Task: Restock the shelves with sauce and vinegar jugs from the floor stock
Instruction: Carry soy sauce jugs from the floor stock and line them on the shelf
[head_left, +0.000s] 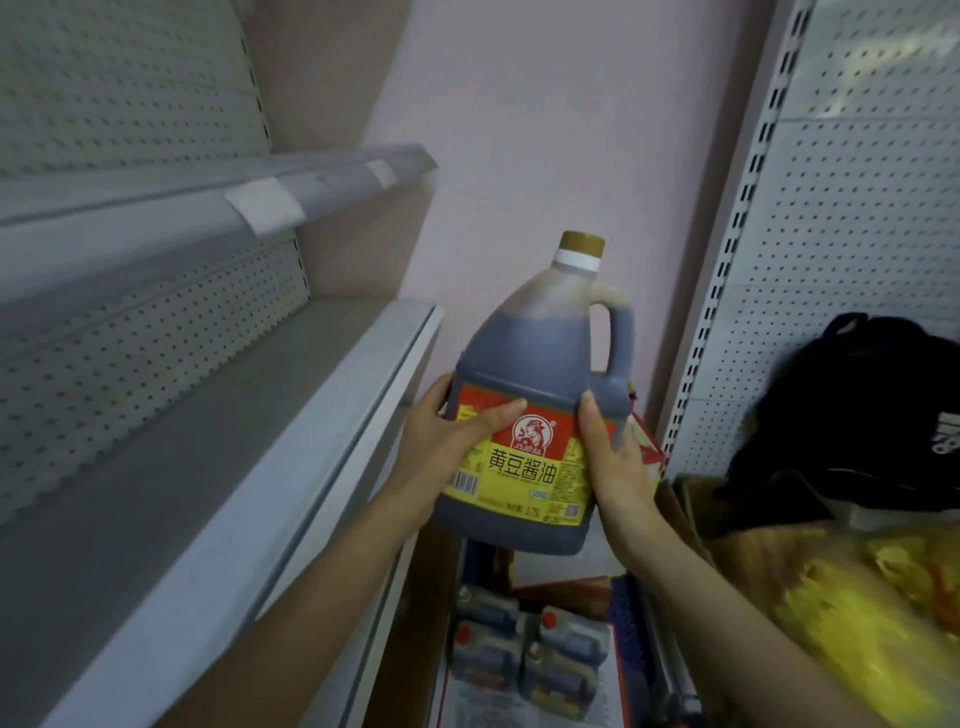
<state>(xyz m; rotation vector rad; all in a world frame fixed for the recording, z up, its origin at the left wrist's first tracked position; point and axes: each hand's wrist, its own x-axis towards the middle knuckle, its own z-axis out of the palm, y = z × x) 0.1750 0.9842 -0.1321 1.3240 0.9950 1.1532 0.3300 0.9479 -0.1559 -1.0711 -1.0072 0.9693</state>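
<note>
Yellow-red label (530, 470) sits under the fingers (498, 415) of the left hand (441, 436), which wraps one side of the sauce jug (530, 353); right hand (615, 467) clasps the other side, thumb up the front. Jug upright, capped, held in the air just beside the grey shelf (182, 467), above more jugs (524, 654) on the floor. Step: carrying to shelf. Next, likely: swing left, set it down upright.

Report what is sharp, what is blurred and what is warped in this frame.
Head view: the soy sauce jug held by the left hand and right hand is sharpest, label readable; the yellow packaging at lower right is smeared; the floor jugs are soft; the shelf edge bows from wide-angle distortion; light dim, even, no glare.
</note>
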